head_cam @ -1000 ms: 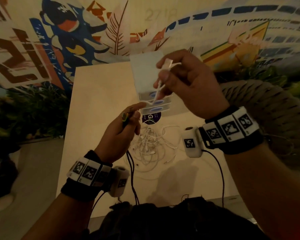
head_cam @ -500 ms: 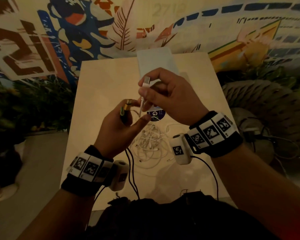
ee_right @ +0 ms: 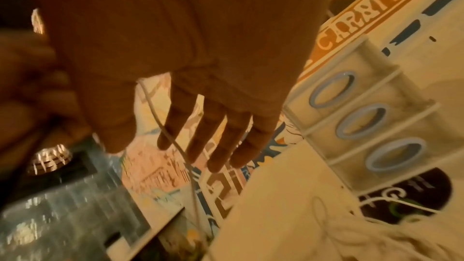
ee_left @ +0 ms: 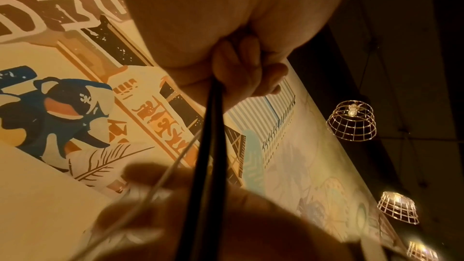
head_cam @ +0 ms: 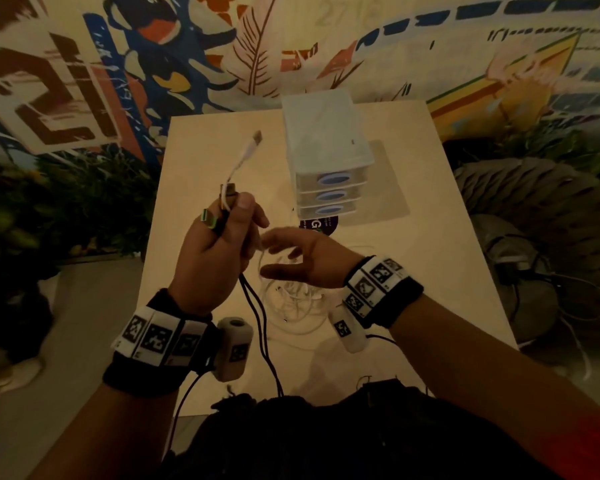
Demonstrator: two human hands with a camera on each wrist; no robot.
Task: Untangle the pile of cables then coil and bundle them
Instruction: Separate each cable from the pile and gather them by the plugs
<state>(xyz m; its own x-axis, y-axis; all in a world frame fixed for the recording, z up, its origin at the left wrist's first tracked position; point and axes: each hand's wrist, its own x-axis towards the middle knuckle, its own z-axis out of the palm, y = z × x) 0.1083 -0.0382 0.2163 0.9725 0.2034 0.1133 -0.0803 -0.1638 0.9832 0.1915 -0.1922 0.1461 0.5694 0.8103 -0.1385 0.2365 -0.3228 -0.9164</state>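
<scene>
My left hand point(head_cam: 219, 233) is raised over the table point(head_cam: 194, 161) and grips the ends of several cables. A white cable end point(head_cam: 248, 152) with its plug sticks up out of the fist, and a green-tipped plug point(head_cam: 208, 218) shows beside it. Two black cables point(head_cam: 260, 327) point(ee_left: 208, 146) hang down from the fist toward my lap. My right hand point(head_cam: 291, 261) point(ee_right: 208, 142) hovers just right of the left, fingers straight and spread, holding nothing. A thin white cable point(ee_right: 173, 140) runs past its fingers. A tangled pile of white cables point(head_cam: 291, 299) lies on the table below both hands.
A white three-drawer box point(head_cam: 329, 168) with blue oval handles stands at the table's far middle, with a dark round sticker point(head_cam: 321, 225) in front of it. A painted wall point(head_cam: 291, 46) lies beyond. Plants point(head_cam: 66, 202) stand left and a woven pouf point(head_cam: 534, 209) right.
My right hand let go of the white cable end, dropped lower and opened. The left hand rose and now holds that white end together with the black cables.
</scene>
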